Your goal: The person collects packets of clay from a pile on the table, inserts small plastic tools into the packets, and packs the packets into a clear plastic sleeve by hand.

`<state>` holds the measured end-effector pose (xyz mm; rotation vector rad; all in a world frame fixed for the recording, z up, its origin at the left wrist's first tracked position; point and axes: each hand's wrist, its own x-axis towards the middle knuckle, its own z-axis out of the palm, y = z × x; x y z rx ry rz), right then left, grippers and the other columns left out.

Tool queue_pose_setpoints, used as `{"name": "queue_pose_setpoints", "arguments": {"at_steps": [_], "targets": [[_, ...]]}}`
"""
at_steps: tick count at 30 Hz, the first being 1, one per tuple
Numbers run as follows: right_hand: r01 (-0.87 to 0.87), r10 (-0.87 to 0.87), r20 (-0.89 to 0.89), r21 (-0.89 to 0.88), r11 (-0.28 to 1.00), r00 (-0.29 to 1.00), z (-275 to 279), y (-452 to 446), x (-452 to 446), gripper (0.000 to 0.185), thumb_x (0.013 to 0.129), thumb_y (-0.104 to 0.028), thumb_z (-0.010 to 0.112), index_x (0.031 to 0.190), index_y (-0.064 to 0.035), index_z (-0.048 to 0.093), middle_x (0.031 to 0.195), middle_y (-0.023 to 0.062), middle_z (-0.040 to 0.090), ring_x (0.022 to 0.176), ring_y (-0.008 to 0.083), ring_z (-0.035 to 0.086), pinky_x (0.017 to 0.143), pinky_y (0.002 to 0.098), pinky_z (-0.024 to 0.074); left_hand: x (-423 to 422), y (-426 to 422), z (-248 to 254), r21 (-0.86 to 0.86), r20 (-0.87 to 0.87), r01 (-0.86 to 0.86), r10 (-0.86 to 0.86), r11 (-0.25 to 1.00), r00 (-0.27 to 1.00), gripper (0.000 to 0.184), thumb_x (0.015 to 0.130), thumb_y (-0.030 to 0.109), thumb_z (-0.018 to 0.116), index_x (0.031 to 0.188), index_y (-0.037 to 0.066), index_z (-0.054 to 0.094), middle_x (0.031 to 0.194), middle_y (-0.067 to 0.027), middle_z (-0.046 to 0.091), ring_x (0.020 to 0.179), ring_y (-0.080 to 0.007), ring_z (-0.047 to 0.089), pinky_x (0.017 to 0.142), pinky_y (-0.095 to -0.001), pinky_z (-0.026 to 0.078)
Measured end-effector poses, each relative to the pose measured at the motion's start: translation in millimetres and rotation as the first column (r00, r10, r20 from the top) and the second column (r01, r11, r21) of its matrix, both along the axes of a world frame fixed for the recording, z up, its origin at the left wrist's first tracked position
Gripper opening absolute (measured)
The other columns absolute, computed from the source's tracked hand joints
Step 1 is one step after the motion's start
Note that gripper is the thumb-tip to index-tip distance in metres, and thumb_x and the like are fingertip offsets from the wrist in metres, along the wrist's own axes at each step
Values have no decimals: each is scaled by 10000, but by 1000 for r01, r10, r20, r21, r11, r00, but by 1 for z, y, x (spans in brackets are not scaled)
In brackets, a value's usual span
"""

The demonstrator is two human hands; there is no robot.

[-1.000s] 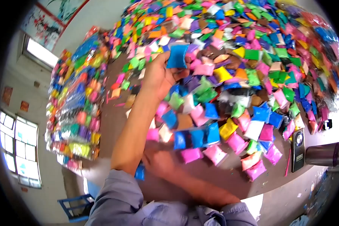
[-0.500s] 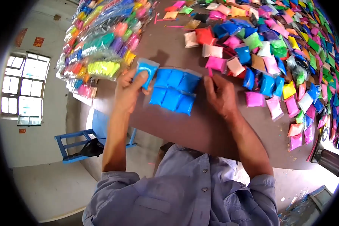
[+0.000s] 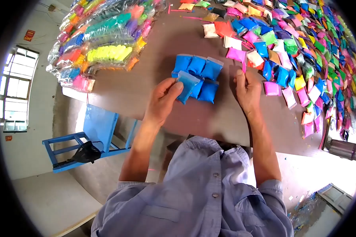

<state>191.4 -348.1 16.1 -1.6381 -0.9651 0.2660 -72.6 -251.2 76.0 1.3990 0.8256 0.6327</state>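
My left hand [image 3: 162,98] pinches a small clear packet of blue filling [image 3: 188,83] between thumb and fingers. That packet overlaps the lower-left part of a block of several blue packets [image 3: 212,68] laid in two rows on the brown table [image 3: 158,51]; whether it touches them I cannot tell. To the right of the block, my right hand [image 3: 249,93] is closed on a thin pink strip [image 3: 244,68], which sticks up past the fingertips. Just beyond the strip lies a pink packet [image 3: 236,54] at the near edge of a large heap.
Loose packets in many colours [image 3: 288,47] cover the table's right side. Stacked clear bags of coloured packets [image 3: 106,43] fill the far left. A dark cylindrical container [image 3: 344,149] stands at the right edge. On the left is a blue chair [image 3: 101,122] with a black item [image 3: 87,153].
My left hand has carried its blue packet rightwards, from beside the block to in front of its lower-left part. My right hand still holds the pink strip. The camera view has shifted slightly.
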Motion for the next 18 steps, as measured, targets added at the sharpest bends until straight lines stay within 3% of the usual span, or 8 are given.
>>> {"name": "queue_pose_setpoints", "arguments": {"at_steps": [2, 5, 13, 15, 18], "targets": [[15, -12, 53, -47, 999, 999, -1, -16, -6, 322, 1035, -226, 671, 838, 27, 646, 673, 165, 615, 571, 223, 575, 560, 379, 461, 4, -8, -6, 73, 46, -19, 16, 997, 999, 259, 1071, 278, 659, 1035, 26, 709, 850, 40, 600, 785, -46, 562, 643, -256, 490], [39, -26, 121, -103, 994, 992, 6, -35, -15, 335, 1031, -239, 679, 822, 18, 635, 656, 178, 572, 549, 237, 537, 542, 393, 435, 6, -19, -15, 106, 17, -26, 24, 994, 1000, 267, 1069, 280, 661, 1010, 25, 715, 842, 32, 625, 765, -49, 575, 631, -257, 495], [72, -70, 34, -88, 994, 997, 6, -69, -44, 334, 1026, -206, 689, 791, 16, 608, 618, 154, 486, 559, 167, 418, 520, 380, 388, 23, -43, 1, 18, 13, -2, 2, 1000, 1000, 242, 1059, 240, 669, 1185, 39, 714, 991, 14, 694, 875, -69, 630, 786, -286, 563], [121, -122, 1, -101, 987, 993, 5, -83, -51, 343, 1024, -203, 694, 776, 14, 600, 615, 164, 481, 549, 187, 407, 518, 389, 384, 34, -51, 1, -68, 115, 58, -49, 996, 992, 254, 1047, 173, 656, 1259, 35, 681, 1048, 18, 680, 944, -67, 627, 831, -287, 565], [177, -174, 41, -101, 979, 984, 7, -107, -63, 351, 1020, -189, 689, 747, 11, 593, 617, 172, 506, 525, 238, 454, 517, 410, 394, 51, -53, -18, 26, 53, 147, -148, 989, 988, 305, 1009, 120, 653, 1289, -1, 661, 1010, -7, 686, 940, -77, 637, 852, -287, 558]]}}
